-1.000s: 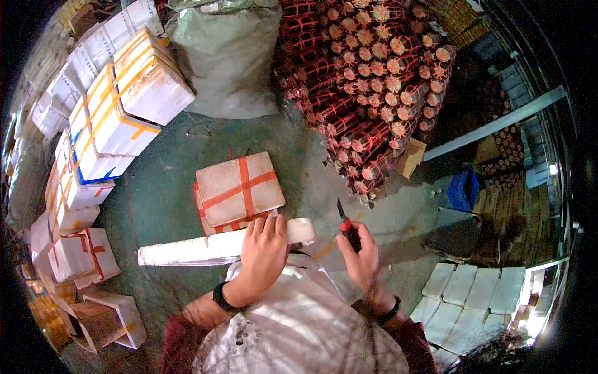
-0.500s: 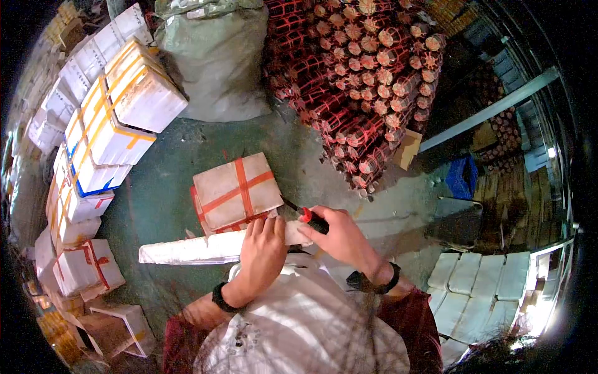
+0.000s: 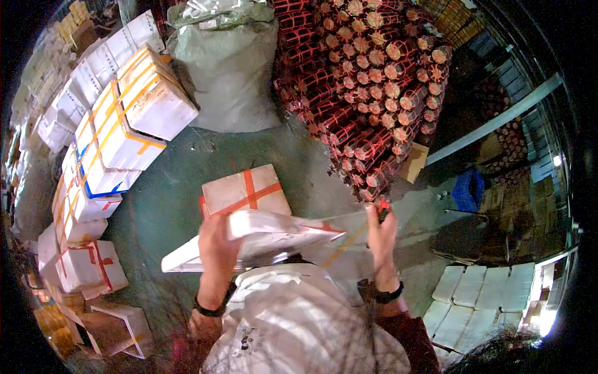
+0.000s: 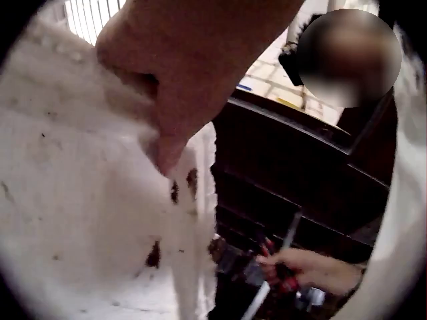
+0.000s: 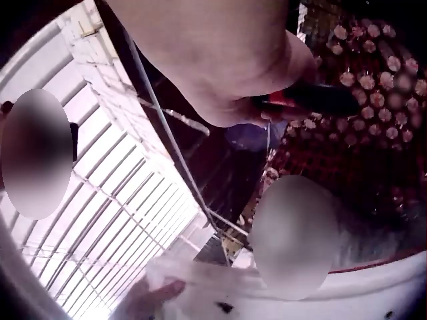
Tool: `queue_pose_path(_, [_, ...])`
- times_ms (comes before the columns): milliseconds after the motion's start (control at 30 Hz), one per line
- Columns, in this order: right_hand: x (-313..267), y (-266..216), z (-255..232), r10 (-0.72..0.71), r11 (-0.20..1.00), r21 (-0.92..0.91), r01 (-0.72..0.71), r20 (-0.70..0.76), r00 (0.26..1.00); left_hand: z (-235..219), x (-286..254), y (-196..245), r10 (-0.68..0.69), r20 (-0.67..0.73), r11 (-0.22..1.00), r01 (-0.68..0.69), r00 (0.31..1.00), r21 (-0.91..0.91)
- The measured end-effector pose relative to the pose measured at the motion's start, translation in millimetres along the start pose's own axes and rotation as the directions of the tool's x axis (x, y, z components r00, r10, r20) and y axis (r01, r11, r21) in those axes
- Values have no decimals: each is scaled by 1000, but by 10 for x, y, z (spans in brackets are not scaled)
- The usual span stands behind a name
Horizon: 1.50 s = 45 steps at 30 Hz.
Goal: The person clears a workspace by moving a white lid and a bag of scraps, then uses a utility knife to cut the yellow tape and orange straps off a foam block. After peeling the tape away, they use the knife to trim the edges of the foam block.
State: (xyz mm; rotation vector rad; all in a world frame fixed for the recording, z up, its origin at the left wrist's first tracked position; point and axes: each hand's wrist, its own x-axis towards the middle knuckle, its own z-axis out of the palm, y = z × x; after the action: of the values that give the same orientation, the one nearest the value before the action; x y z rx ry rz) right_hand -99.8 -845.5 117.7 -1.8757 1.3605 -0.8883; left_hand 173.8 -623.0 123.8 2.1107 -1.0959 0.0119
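Note:
A white foam panel (image 3: 268, 234) with dirt spots lies tilted before the person's body, one corner pointing right. The left hand (image 3: 219, 246) grips its left part; in the left wrist view the left hand (image 4: 180, 80) pinches the edge of the panel (image 4: 87, 200). Out to the right, apart from the panel, the right hand (image 3: 383, 240) holds a red and black knife (image 3: 384, 210). The right wrist view shows the right hand (image 5: 233, 67) curled round the knife's handle (image 5: 313, 99). Behind the panel sits a foam box (image 3: 230, 190) with red tape.
Taped white boxes (image 3: 134, 143) curve along the left. A large greenish sack (image 3: 227, 75) stands at the back beside a pile of bundles in red netting (image 3: 374, 81). A blue container (image 3: 467, 190) is at the right, with white packages (image 3: 479, 293) at the lower right.
The panel has turned and tilted, showing a broad face. My left hand has moved left with it. The right hand came in to the panel's right end, then moved away right with the knife.

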Motion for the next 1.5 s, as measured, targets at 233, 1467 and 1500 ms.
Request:
queue_pose_path(233, [315, 714, -401, -31, 999, -52, 13, -362, 932, -557, -76, -1149, -414, -179, 829, 288, 893, -480])
queue_pose_path(1467, [152, 251, 505, -169, 985, -84, 148, -356, 919, -547, -192, -1389, -482, -198, 813, 352, 853, -464])
queue_pose_path(1500, [291, 363, 387, -161, 978, -190, 87, -422, 892, -547, -194, -1388, -480, -203, 802, 333, 853, -496])
